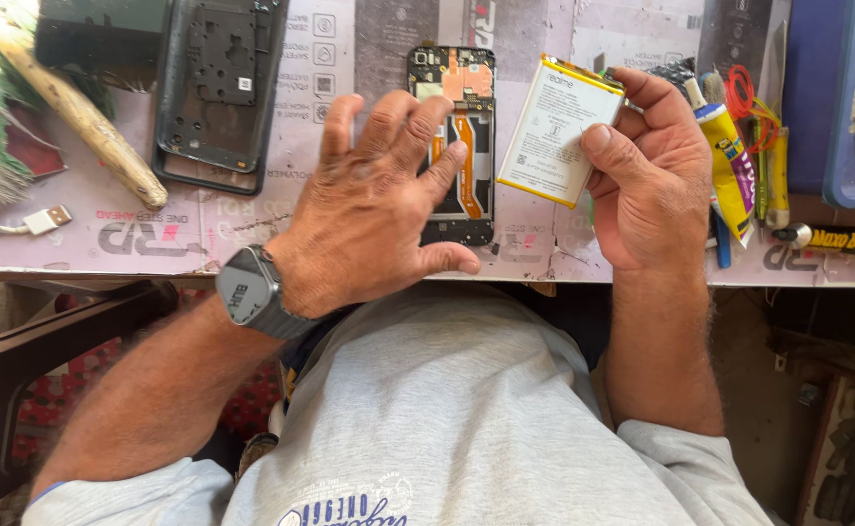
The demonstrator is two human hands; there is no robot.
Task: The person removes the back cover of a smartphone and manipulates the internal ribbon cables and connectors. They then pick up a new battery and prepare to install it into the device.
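Observation:
An opened phone (464,117) lies face down on the work mat, its back off, showing an orange flex cable and a black board. My left hand (379,205), with a dark watch on the wrist, rests flat on the phone's left side, fingers spread and fingertips on its inner frame. My right hand (646,170) holds a flat white battery with yellow edges (556,131) by its right edge, tilted just right of the phone.
A black phone back frame (215,88) lies at the upper left beside a wooden stick (76,112). Glue tubes (729,161) and tools lie right of my right hand. A blue tray (841,97) stands far right. The mat's front edge (106,268) is near my body.

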